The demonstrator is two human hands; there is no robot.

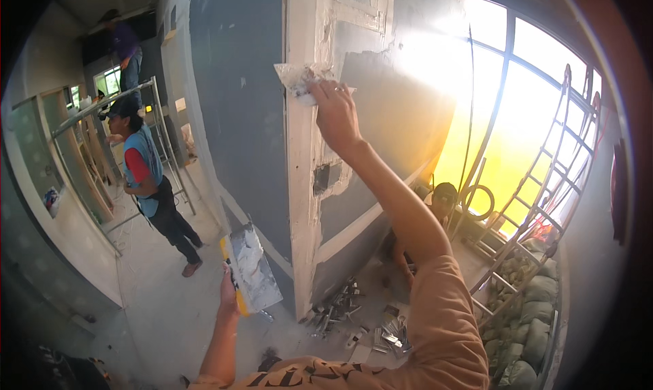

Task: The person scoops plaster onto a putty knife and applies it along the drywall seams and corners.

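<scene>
My right hand (pixel 335 114) is raised, its fingers closed on a putty knife (pixel 296 81). That wide, compound-smeared blade lies across the white strip (pixel 304 186) at the outer corner of a grey board wall (pixel 238 97). Lower down, my left hand (pixel 230 296) grips a wide taping knife (pixel 257 271) by its yellow edge. White joint compound (pixel 252 257) is heaped on its metal blade, which is tilted in front of the wall's foot. The fingers of my left hand are partly hidden behind the taping knife.
Metal offcuts (pixel 340 308) litter the floor beside the corner. A person (pixel 443 196) sits low to the right, near a leaning ladder (pixel 544 179) and stacked sacks (pixel 537 315). Left, a person in a blue vest (pixel 146 165) stands by a scaffold (pixel 160 111); another person (pixel 126 46) is higher up.
</scene>
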